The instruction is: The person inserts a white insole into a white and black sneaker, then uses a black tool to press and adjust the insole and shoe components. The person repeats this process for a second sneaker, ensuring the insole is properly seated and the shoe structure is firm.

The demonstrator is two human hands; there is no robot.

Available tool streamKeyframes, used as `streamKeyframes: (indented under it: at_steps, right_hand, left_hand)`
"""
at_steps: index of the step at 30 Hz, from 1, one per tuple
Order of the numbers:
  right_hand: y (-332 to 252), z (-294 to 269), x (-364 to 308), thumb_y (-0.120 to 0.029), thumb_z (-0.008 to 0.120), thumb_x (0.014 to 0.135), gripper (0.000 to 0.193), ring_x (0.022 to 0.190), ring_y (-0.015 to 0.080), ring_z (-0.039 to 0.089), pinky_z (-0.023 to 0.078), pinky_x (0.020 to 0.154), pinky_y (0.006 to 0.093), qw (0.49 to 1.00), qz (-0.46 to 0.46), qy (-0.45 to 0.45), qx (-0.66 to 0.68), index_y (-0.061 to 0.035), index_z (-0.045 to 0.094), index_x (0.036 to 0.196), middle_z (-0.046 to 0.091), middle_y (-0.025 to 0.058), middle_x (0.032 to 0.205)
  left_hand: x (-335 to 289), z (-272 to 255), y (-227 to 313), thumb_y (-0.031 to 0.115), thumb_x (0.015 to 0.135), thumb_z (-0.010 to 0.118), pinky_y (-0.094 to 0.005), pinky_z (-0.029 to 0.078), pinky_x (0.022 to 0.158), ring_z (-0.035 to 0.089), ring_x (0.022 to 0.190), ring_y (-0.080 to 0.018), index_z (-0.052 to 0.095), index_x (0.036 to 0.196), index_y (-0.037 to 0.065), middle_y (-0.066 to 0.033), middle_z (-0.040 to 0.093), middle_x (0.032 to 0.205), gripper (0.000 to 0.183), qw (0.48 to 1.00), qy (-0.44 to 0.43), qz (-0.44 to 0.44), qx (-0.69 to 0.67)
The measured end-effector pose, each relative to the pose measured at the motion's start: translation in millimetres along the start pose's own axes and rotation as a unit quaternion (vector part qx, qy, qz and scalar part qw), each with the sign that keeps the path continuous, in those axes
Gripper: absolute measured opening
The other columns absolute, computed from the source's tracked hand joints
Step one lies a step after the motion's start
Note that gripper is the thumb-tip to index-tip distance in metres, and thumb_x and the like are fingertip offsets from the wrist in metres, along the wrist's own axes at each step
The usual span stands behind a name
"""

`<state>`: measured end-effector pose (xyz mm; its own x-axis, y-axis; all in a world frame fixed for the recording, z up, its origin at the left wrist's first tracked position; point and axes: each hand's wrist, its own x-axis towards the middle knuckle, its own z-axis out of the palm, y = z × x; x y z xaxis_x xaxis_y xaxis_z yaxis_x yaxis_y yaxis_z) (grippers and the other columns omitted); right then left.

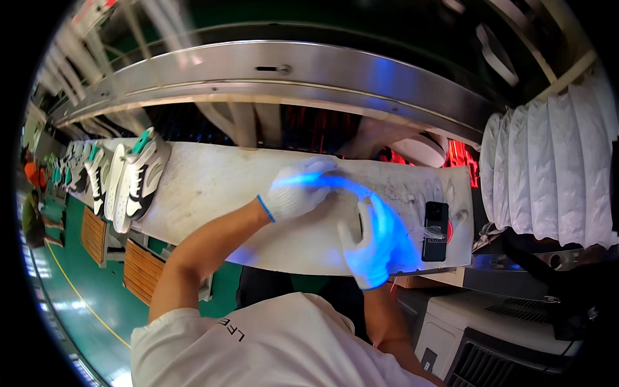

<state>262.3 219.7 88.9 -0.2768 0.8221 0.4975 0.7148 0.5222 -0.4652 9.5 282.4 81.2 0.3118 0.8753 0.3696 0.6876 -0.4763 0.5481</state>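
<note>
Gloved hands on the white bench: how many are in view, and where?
2. The left hand lies flat near the middle of the white bench; the right hand rests nearer its front edge, beside a black device. Both glow blue. None seems hidden.

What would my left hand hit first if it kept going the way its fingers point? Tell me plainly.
The left hand points up and right along the white worktable. Its line looks free across the bare tabletop until the far edge, where a pale rounded shape lies; depth there is unclear.
</note>
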Motion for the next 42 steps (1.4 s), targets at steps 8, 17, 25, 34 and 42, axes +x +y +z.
streamKeyframes:
  at_steps: [8,17,25,34,42]
  right_hand:
    - [33.3,-43.1,-16.0,-0.025,0.079,0.096,0.056,0.131,0.0466,0.062,0.05,0.111,0.0598,0.981,0.124,-0.095,-0.113,-0.0063,0.066,0.148,0.067,0.0197,0.144]
    - [204.5,-56.6,184.9,-0.028,0.087,0.084,0.079,0.134,0.0396,0.069,0.055,0.112,0.0451,0.929,0.284,-0.199,-0.131,0.0018,0.061,0.153,0.07,0.0264,0.148]
    - [213.6,-0.8,201.3,-0.032,0.095,0.081,0.058,0.102,0.0318,0.079,0.061,0.088,0.0426,0.95,0.239,-0.182,0.082,0.0046,0.076,0.121,0.081,0.0217,0.117]
    - [75.5,30.3,136.6,-0.016,0.093,0.081,0.058,0.115,0.0393,0.074,0.06,0.101,0.0462,0.977,-0.167,-0.094,0.094,-0.0037,0.07,0.133,0.075,0.0194,0.122]
    - [-10.3,26.3,38.5,0.002,0.08,0.081,0.079,0.136,0.046,0.065,0.053,0.117,0.0507,0.956,-0.222,-0.162,0.101,-0.0052,0.056,0.156,0.059,0.0248,0.157]
  left_hand:
    - [178.5,85.6,-125.3,0.029,0.089,0.093,-0.039,0.054,0.114,0.063,0.138,-0.0234,0.061,0.154,0.005,-0.0143,0.064,0.156,0.077,0.949,-0.034,-0.2,-0.241]
    - [196.9,120.5,-143.1,0.034,0.09,0.092,-0.0398,0.052,0.116,0.063,0.138,-0.0267,0.063,0.152,0.007,-0.0147,0.064,0.157,0.074,0.947,-0.025,-0.19,-0.256]
    - [171.5,89.6,-181.3,0.038,0.09,0.091,-0.0406,0.05,0.118,0.064,0.138,-0.0297,0.066,0.151,0.009,-0.015,0.063,0.157,0.072,0.961,0.028,-0.139,-0.236]
    - [-38.9,-72.9,-116.9,0.048,0.097,0.085,-0.0402,0.046,0.124,0.059,0.146,-0.029,0.043,0.169,0.002,-0.0192,0.054,0.167,0.096,0.75,0.055,-0.216,-0.622]
    - [-216.8,-84.1,19.8,0.008,0.078,0.093,-0.0386,0.056,0.113,0.071,0.126,-0.0211,0.058,0.158,0.0,-0.0093,0.072,0.142,0.088,0.768,0.178,-0.339,-0.513]
